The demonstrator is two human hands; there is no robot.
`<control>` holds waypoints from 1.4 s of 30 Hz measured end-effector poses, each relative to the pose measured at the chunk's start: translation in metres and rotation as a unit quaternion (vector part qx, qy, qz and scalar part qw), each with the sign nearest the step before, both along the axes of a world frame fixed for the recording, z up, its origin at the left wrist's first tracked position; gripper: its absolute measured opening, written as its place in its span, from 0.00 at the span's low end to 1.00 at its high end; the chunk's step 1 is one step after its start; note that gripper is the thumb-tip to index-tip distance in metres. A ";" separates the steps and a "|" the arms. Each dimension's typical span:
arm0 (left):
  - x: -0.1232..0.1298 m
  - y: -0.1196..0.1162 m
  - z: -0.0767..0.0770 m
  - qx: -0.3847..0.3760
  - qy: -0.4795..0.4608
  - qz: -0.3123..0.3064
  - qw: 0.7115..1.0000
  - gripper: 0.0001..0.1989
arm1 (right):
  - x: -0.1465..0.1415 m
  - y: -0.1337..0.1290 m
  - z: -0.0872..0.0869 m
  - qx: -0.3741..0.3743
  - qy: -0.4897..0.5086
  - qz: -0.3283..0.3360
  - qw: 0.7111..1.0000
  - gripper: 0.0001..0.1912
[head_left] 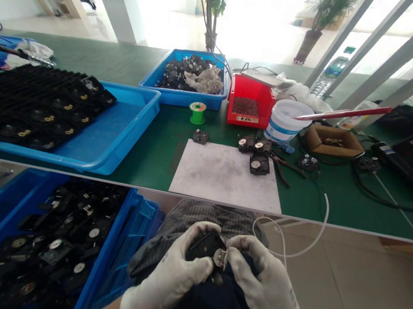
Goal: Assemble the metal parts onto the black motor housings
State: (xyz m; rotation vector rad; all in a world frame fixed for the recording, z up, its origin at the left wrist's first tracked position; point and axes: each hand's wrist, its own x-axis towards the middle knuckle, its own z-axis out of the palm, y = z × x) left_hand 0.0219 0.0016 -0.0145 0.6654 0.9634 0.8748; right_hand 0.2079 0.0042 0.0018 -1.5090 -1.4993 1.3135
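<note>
White-gloved, I hold a black mechanism (206, 245) with a silver disc (219, 257) over my lap, just off the table's near edge. My left hand (179, 265) grips its body between thumb and fingers; my right hand (263, 274) has thumb and forefinger drawn together at the disc's rim, though whether they pinch anything I cannot tell. Below the near edge, to my left, a blue crate (101, 258) brims with similar units. On the table (149, 166), a white sheet (222, 175) meets the near edge, three disc-bearing units (259, 165) clustered at its far right corner, pliers (288, 164) beside them. Farther back stand a green spool (197, 115), a red bin (247, 121) and a white bucket (285, 120); near the far edge, a blue tray (181, 98) holds dark parts.
</note>
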 end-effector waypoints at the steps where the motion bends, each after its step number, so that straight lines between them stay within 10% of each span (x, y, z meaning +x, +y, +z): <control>1: 0.000 0.000 -0.001 0.005 0.003 -0.003 1.000 0.30 | 0.000 0.000 0.000 -0.001 -0.001 0.000 1.000 0.11; 32: 0.001 0.001 0.000 0.022 0.042 -0.004 0.999 0.31 | 0.002 0.001 -0.008 -0.005 0.019 0.006 1.000 0.11; 42: -0.001 0.001 -0.002 0.016 -0.029 0.021 0.999 0.29 | 0.013 0.005 -0.002 -0.223 0.244 -0.087 0.940 0.30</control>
